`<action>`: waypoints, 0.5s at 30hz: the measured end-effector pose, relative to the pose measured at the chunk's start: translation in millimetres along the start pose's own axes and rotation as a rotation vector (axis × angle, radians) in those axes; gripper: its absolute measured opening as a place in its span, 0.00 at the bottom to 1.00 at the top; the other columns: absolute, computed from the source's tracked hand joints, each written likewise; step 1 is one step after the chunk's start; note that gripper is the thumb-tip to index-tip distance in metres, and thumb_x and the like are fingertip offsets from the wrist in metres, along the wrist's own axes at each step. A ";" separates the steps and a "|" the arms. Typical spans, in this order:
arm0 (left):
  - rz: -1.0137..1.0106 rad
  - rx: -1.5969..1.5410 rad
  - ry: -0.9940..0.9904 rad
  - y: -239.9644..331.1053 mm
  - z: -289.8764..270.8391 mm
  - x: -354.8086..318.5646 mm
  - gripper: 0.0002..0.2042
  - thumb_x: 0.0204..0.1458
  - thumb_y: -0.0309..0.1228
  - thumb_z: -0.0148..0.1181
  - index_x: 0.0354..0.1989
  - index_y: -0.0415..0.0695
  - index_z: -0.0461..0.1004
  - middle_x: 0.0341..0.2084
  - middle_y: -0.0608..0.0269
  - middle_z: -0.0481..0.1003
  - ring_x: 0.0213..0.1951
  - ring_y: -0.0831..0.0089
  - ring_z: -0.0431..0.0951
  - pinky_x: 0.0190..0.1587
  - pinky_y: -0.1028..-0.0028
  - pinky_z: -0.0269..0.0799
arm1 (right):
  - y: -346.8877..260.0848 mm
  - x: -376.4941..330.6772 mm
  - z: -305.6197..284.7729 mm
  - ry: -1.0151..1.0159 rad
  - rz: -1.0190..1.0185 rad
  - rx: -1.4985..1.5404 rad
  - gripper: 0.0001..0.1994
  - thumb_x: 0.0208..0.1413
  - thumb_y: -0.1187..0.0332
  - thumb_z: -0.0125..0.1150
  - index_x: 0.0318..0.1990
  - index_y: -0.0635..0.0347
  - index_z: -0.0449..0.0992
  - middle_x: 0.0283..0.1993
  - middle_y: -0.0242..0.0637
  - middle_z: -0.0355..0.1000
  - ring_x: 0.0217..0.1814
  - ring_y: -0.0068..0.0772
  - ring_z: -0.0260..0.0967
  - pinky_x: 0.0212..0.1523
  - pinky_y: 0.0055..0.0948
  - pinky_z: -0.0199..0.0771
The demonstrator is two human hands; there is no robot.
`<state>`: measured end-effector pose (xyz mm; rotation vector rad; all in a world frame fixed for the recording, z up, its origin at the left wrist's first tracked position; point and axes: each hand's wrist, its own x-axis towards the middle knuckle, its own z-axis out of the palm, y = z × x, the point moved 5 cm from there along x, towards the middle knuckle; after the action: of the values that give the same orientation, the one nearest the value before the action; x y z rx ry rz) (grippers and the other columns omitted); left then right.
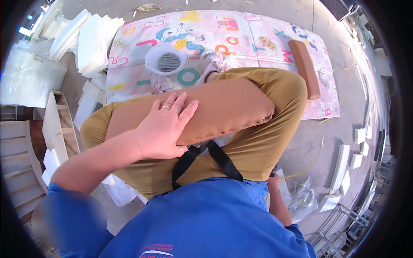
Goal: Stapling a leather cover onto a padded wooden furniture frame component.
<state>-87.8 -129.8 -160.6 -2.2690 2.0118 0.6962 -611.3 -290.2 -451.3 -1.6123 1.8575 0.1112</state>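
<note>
Long brown upholstered cushion [215, 109], smooth with a stitched seam along its edge, lies across the person's lap. Left hand [165, 127] presses flat on it, fingers spread. Right hand [273, 180] mostly hidden beside the thigh; grip unclear.

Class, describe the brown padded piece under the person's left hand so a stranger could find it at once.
Start at the person's lap, in mustard trousers. Across both thighs lies the long brown cushion, with the left hand flat on it. Unlike the smaller brown pad lying on the play mat, this one rests on the knees.
</note>
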 end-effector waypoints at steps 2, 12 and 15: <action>-0.004 0.123 0.086 16.3 2.3 -0.8 0.52 0.39 0.44 0.73 0.71 0.38 0.48 0.66 0.32 0.51 0.68 0.37 0.52 0.66 0.41 0.50 | 12.6 0.6 12.6 -0.101 -0.106 -0.060 0.17 0.49 0.65 0.66 0.42 0.71 0.78 0.35 0.49 0.78 0.41 0.45 0.79 0.40 0.39 0.77; -0.014 0.371 0.411 58.6 37.4 -26.7 0.44 0.35 0.43 0.72 0.63 0.36 0.62 0.68 0.35 0.53 0.70 0.41 0.52 0.64 0.35 0.48 | -408.8 -51.1 -168.2 0.222 -1.091 0.398 0.19 0.65 0.69 0.55 0.61 0.66 0.69 0.60 0.42 0.71 0.61 0.37 0.69 0.60 0.31 0.67; -0.026 0.212 0.367 67.1 30.6 -29.1 0.43 0.37 0.44 0.71 0.63 0.35 0.62 0.68 0.36 0.53 0.70 0.41 0.51 0.66 0.37 0.47 | -494.3 -16.2 -106.4 -0.051 -1.060 -0.126 0.25 0.67 0.54 0.47 0.64 0.62 0.67 0.63 0.48 0.68 0.63 0.48 0.67 0.61 0.35 0.67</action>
<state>-162.8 -104.0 -160.1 -2.4247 2.0697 0.0568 -207.7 -442.2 -187.0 -2.4291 0.7732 -0.1977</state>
